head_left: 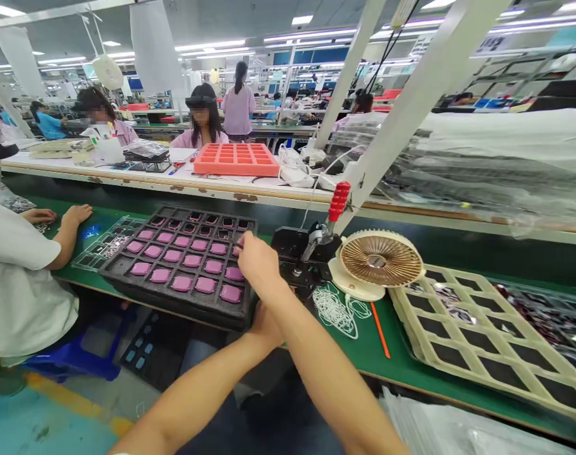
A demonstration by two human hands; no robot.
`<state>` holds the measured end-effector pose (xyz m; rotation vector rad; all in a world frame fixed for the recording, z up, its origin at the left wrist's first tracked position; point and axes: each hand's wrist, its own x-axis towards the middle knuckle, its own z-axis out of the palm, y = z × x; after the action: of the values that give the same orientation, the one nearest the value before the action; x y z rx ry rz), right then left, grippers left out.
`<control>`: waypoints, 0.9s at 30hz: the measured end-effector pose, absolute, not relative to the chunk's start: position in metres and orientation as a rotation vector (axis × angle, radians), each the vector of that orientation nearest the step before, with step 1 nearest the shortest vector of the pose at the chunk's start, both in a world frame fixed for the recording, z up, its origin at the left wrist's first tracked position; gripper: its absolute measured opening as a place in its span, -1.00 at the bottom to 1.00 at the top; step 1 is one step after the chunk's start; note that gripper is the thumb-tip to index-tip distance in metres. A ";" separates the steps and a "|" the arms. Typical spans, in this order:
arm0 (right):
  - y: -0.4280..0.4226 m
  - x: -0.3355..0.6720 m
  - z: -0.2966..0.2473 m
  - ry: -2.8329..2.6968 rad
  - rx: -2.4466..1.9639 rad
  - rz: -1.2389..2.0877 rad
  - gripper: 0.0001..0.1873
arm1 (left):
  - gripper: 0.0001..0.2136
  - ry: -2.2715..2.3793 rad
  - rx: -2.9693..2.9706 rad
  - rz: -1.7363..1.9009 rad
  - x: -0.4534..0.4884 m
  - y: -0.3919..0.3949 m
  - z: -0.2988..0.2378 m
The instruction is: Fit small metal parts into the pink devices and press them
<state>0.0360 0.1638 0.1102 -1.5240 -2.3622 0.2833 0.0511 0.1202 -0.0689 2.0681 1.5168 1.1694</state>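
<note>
A black foam tray [126, 273] lies on the green bench, with several pink pads [193, 260] set in its cells; its far row holds dark parts. My right hand [257, 260] reaches across to the tray's right edge with its fingers pinched together over a cell; what they hold is hidden. My left hand [265, 327] lies at the tray's near right corner, mostly covered by my right forearm, so its fingers do not show.
Right of the tray stand a black toggle press with a red handle [339, 201], a small fan [380, 259], a white thread pile [337, 309], an orange stick [380, 330] and a beige tray [482, 335]. A co-worker's hand [76, 215] rests at left. An orange tray [235, 159] sits behind.
</note>
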 end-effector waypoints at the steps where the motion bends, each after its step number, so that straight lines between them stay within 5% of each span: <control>1: 0.179 0.018 0.118 -2.390 -1.574 0.280 -0.69 | -0.55 1.521 2.064 1.169 0.051 0.119 -0.066; 10: 0.207 -0.020 0.151 -2.552 -1.677 0.275 -0.72 | -0.41 1.581 2.100 1.202 0.052 0.118 -0.050; 19: 0.165 0.105 0.236 -1.849 -1.322 -0.226 -0.71 | -0.52 1.636 2.114 1.206 0.056 0.122 -0.077; 27: 0.227 0.152 0.239 -1.839 -1.306 -0.133 -0.58 | -0.54 1.313 2.280 1.281 0.033 0.035 -0.049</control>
<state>0.1522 0.2267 0.2385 -1.3059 -1.8390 -0.1334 0.0327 0.0346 -0.0491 2.2797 1.3126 1.2813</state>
